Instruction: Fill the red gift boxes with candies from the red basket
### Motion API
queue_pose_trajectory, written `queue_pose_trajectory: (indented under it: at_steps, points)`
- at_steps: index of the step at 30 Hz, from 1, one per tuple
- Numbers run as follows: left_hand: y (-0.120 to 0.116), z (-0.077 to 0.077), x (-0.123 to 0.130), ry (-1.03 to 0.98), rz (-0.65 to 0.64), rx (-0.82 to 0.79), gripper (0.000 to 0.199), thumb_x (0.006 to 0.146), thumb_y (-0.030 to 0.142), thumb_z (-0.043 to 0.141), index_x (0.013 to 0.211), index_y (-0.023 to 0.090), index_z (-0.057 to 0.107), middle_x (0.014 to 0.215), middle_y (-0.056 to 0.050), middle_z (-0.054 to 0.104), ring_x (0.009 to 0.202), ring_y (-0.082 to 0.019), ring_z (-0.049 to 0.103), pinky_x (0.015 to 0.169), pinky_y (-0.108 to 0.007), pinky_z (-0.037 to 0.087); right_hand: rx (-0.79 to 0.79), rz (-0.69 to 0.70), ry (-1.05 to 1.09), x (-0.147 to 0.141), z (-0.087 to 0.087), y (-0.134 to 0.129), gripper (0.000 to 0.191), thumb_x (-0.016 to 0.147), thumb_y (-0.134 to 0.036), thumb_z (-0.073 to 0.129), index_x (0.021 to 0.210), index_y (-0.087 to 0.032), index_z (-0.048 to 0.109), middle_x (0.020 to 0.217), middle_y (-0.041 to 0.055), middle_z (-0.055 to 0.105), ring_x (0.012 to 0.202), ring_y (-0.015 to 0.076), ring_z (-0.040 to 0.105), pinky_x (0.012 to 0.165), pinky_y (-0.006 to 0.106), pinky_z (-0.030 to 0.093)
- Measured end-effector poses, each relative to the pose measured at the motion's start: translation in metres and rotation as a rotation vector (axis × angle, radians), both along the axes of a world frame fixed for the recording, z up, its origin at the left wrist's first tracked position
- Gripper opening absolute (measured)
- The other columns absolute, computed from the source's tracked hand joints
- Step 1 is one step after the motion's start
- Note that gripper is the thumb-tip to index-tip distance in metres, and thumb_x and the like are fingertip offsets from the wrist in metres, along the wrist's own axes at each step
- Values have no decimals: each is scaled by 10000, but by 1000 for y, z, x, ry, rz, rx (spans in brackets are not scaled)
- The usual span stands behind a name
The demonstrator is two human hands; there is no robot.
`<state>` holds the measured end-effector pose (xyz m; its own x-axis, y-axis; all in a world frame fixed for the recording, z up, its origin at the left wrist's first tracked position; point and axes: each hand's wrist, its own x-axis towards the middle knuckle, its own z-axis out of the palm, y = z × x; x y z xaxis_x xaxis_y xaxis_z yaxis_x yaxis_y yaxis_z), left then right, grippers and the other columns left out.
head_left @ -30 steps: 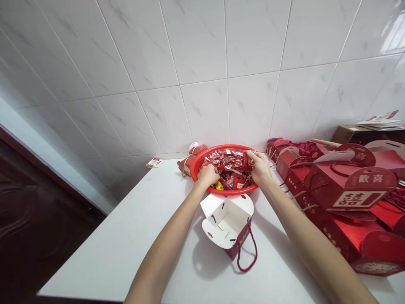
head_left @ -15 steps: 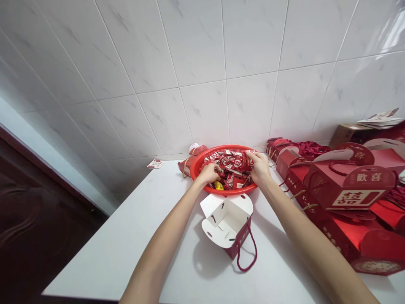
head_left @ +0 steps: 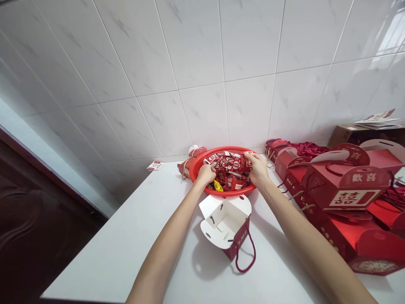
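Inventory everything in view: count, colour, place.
Table: one, white, centre
Basket: one, red, on table
Wrapped sweets: many, mostly red, in basket
Yellow packet: one, yellow, in basket
Held packet: one, mostly red, basket's right
Open gift box: one, red and white, before basket
Gift boxes: several, red, right
Tied bundle: unclear count, red, behind basket
Loose card: one, mostly white, table's far left
Carton: one, brown, far right
Cards: several, mostly white, above carton
Tiled wall: one, whitish, behind
Dark panel: one, brown, left
Forearms: two, bare, foreground
Left hand: one, at basket's left
Right hand: one, pinching held packet
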<state>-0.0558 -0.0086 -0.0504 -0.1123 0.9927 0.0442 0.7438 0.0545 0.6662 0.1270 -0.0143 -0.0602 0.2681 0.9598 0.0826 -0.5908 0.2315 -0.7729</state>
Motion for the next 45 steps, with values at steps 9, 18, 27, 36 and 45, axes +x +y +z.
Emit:
queue_pose_trajectory:
  at_steps: [9, 18, 27, 36, 45]
  points:
    - [0, 2, 0, 126, -89, -98, 291, 497, 2, 769, 494, 204, 559, 649, -80, 692, 877, -334, 717, 798, -363, 541, -6, 26, 12, 0, 4, -3, 323, 484, -307, 879, 626, -217, 604, 606, -45, 638, 569, 124, 575, 559, 267, 511]
    - [3, -2, 4, -118, -262, -130, 219, 617, 77, 770, 806, 161, 697, 664, -6, 723, 657, -192, 705, 622, -247, 561, -1, 23, 3, 0, 3, -2, 364, 481, -329, 894, 621, -199, 585, 606, -51, 637, 562, 116, 573, 537, 251, 481]
    - [-3, 2, 6, -452, -348, -186, 136, 688, 81, 754, 744, 152, 653, 668, -13, 726, 639, -167, 697, 656, -272, 578, -16, 24, 41, -1, 7, -5, 307, 477, -278, 861, 627, -187, 609, 618, -42, 655, 576, 122, 591, 563, 257, 500]
    - [-16, 13, 5, -490, -346, -145, 247, 598, 73, 764, 747, 165, 590, 601, 40, 635, 566, -126, 601, 523, -221, 453, -19, 26, 32, -1, 8, -7, 313, 478, -277, 859, 597, -193, 581, 558, -59, 600, 526, 106, 542, 522, 242, 467]
    - [-14, 12, 4, -675, -186, 84, 356, 633, 90, 645, 985, 118, 691, 619, 45, 630, 540, -94, 548, 568, -226, 441, -62, 72, 65, 0, 13, -9, 276, 502, -242, 851, 614, -186, 604, 595, -47, 641, 539, 117, 577, 558, 263, 506]
